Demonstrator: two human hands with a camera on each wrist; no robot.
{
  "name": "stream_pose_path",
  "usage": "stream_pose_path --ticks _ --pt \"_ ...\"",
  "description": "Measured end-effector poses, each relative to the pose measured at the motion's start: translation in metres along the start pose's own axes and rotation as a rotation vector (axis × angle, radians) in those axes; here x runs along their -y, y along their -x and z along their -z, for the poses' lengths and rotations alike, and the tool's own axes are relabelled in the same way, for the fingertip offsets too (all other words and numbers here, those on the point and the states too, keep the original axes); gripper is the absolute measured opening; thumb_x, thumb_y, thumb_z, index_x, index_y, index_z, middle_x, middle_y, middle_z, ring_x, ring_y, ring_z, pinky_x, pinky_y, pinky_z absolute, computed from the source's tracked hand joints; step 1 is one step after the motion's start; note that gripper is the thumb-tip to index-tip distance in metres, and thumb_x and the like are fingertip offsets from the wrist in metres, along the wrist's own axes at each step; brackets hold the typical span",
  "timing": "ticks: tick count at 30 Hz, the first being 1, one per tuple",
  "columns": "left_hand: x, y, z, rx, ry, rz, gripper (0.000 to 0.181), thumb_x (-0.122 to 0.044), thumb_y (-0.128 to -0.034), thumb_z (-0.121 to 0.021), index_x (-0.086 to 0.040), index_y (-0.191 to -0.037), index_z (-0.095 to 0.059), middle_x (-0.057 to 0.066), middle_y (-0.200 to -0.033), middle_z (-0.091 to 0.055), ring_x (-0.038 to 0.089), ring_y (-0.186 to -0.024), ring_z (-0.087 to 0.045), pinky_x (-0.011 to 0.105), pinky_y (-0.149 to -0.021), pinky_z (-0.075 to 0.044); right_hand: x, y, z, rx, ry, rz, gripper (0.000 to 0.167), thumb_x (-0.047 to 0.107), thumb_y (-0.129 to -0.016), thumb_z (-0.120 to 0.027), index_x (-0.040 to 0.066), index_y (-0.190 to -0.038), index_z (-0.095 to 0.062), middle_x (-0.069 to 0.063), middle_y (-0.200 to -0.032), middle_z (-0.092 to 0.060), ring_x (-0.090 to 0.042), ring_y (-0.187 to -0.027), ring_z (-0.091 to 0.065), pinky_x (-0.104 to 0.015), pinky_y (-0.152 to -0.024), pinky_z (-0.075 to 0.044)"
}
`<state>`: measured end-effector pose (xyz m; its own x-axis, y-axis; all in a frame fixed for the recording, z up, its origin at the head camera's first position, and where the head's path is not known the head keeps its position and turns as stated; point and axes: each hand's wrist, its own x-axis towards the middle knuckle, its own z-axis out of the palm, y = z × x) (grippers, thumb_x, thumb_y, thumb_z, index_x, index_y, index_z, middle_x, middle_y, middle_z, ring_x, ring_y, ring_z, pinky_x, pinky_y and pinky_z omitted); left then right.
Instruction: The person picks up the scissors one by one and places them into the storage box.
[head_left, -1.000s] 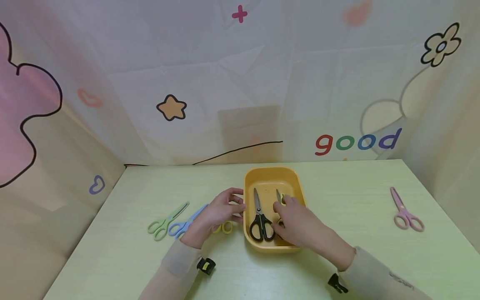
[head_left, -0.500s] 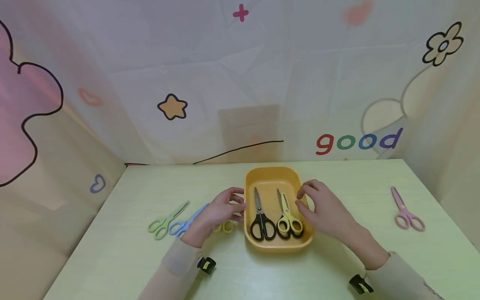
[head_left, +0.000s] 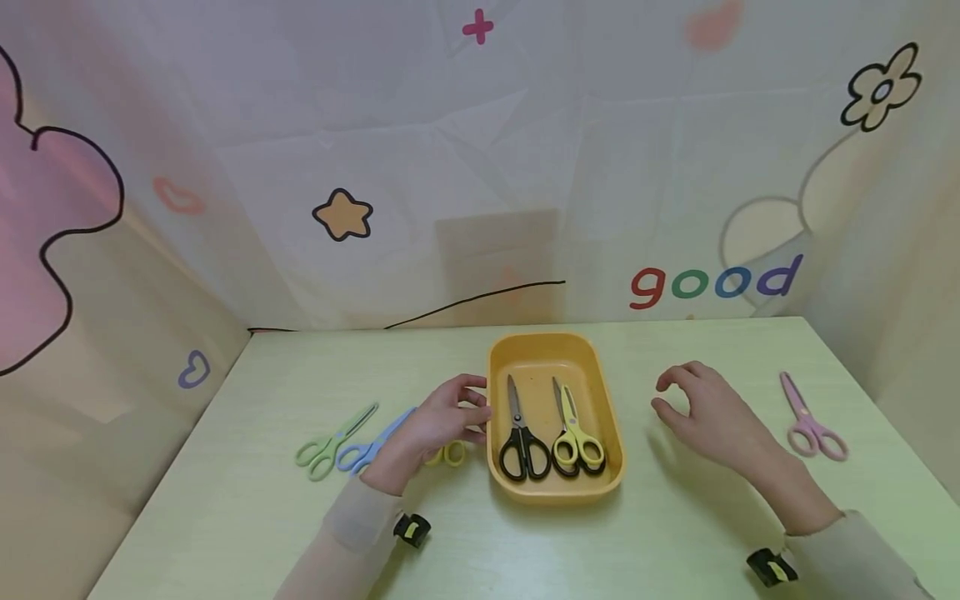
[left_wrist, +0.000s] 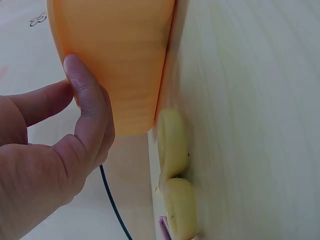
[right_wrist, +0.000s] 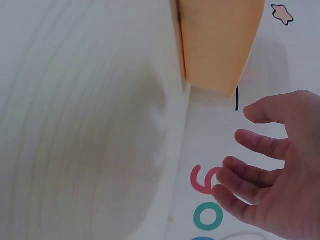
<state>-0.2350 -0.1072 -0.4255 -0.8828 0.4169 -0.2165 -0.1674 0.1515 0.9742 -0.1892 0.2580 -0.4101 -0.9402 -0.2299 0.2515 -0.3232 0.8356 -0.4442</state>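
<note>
Head view: right hand withdrawn, yellow scissors left in the tray

The bare right hand [head_left: 705,417] has moved out of the rounded yellow-orange tray [head_left: 555,500] and hangs well apart from its right side, holding nothing. Light-yellow scissors [head_left: 573,431] now lie uncovered inside, on top of black-handled scissors [head_left: 600,468]; another black-handled pair with grey blades [head_left: 517,419] lies to their left. That suggests the yellow pair has been let go. Pale-green scissors [head_left: 340,436], light-blue scissors [head_left: 378,437] and a partly hidden yellow-ringed pair [head_left: 462,457] remain on the pale worktop [head_left: 225,533] to the left, mauve-pink scissors [head_left: 804,419] to the right.

Left wrist view: the left hand [head_left: 444,415] touches the tray's outer wall near the rim, fingers bent; I cannot tell how firmly they press.

Right wrist view: the fingers are bent and slightly apart, with nothing between them and the thumb.
</note>
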Motion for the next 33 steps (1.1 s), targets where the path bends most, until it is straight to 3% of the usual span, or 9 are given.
stream_pose_path --ticks 8,17,19,22,25,29,33 --pt "0.0 0.001 0.0 0.005 0.002 0.001 0.05 0.008 -0.1004 -0.058 0.008 -0.147 -0.039 0.018 -0.111 -0.052 0.022 -0.083 -0.061 0.032 -0.07 -0.061 -0.028 0.009 0.007 0.149 0.062 -0.127 0.032 0.022 -0.097 -0.07 -0.004 -0.114 -0.063 -0.037 -0.119 -0.056 -0.051 -0.105 -0.053 -0.064 -0.086 -0.049" --pt "0.001 0.0 0.001 0.007 0.003 0.0 0.05 0.008 -0.1005 -0.058 0.008 -0.147 -0.038 0.018 -0.111 -0.052 0.021 -0.083 -0.061 0.031 -0.069 -0.06 -0.055 0.019 0.017 0.187 0.134 -0.196 0.044 0.027 -0.097 -0.069 -0.011 -0.117 -0.059 -0.038 -0.111 -0.057 -0.057 -0.102 -0.052 -0.065 -0.081 -0.047" --pt "0.002 0.0 0.001 0.007 0.003 0.001 0.05 0.007 -0.1006 -0.058 0.007 -0.147 -0.039 0.018 -0.111 -0.052 0.021 -0.083 -0.061 0.031 -0.069 -0.061 -0.059 0.021 0.019 0.199 0.143 -0.216 0.048 0.029 -0.098 -0.068 -0.013 -0.119 -0.058 -0.04 -0.113 -0.056 -0.056 -0.105 -0.051 -0.067 -0.085 -0.045" --pt "0.001 0.0 0.0 0.005 0.0 0.0 0.05 0.007 -0.1007 -0.058 0.007 -0.147 -0.039 0.018 -0.111 -0.052 0.021 -0.083 -0.061 0.031 -0.069 -0.061 -0.065 0.023 0.021 0.216 0.162 -0.238 0.056 0.031 -0.098 -0.066 -0.018 -0.123 -0.054 -0.044 -0.119 -0.053 -0.059 -0.113 -0.046 -0.071 -0.102 -0.032" --pt "0.0 0.0 0.0 0.002 -0.006 0.001 0.049 0.008 -0.1009 -0.057 0.008 -0.147 -0.039 0.018 -0.111 -0.052 0.021 -0.083 -0.061 0.031 -0.07 -0.061 -0.069 0.024 0.024 0.226 0.164 -0.277 0.065 0.03 -0.098 -0.065 -0.025 -0.127 -0.046 -0.05 -0.127 -0.044 -0.066 -0.124 -0.033 -0.075 -0.109 -0.02" --pt "-0.001 0.001 0.0 0.0 -0.011 0.0 0.049 0.007 -0.101 -0.057 0.008 -0.147 -0.039 0.018 -0.111 -0.052 0.021 -0.084 -0.061 0.031 -0.07 -0.061 -0.073 0.025 0.028 0.242 0.167 -0.342 0.074 0.032 -0.099 -0.062 -0.029 -0.131 -0.036 -0.057 -0.136 -0.025 -0.074 -0.125 -0.02 -0.083 -0.098 -0.027" --pt "-0.001 0.0 0.0 -0.001 -0.009 0.0 0.048 0.007 -0.101 -0.057 0.007 -0.146 -0.04 0.017 -0.111 -0.053 0.021 -0.083 -0.062 0.031 -0.069 -0.061 -0.076 0.027 0.033 0.27 0.177 -0.394 0.079 0.038 -0.1 -0.06 -0.03 -0.132 -0.034 -0.058 -0.141 -0.014 -0.077 -0.122 -0.018 -0.086 -0.09 -0.028"
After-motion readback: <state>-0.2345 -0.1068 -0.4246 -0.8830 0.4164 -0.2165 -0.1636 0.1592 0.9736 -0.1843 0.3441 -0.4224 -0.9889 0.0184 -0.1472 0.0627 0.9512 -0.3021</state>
